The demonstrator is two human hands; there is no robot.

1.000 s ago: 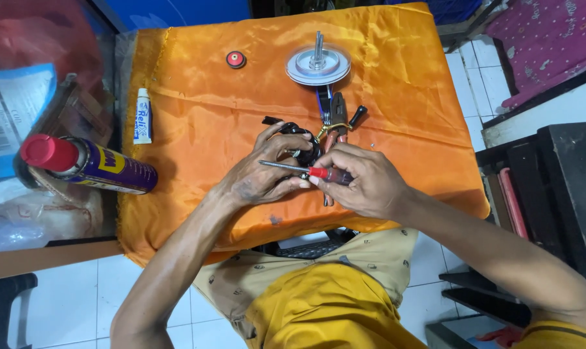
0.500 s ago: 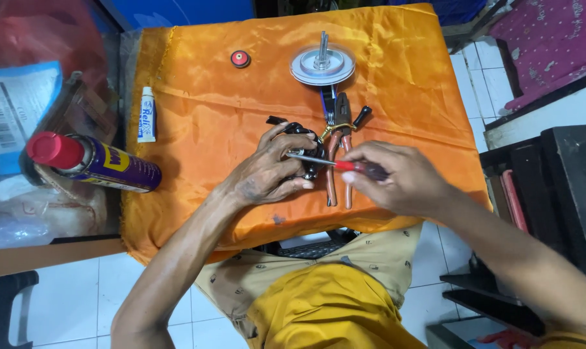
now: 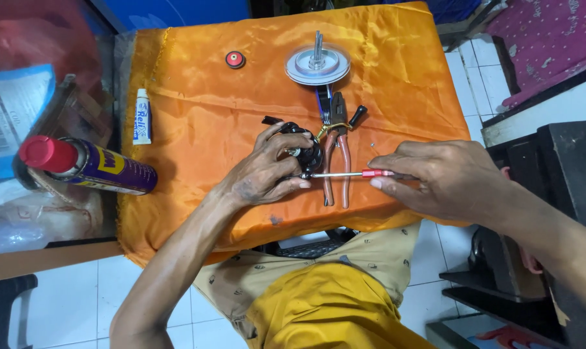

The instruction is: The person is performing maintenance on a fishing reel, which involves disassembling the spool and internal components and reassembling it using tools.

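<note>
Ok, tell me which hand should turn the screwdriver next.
Right. The right hand already grips the screwdriver by its red handle, tip at the black part, which the left hand holds steady on the orange cloth.

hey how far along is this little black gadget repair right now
Done: the silver spool and red cap lie set aside on the orange cloth. In hand: left hand grips the black part; right hand drives a screwdriver into it. Left: those loose pieces.

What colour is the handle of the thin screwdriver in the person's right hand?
Red, on the thin metal-shafted screwdriver held by the right hand; the head view shows it.
</note>
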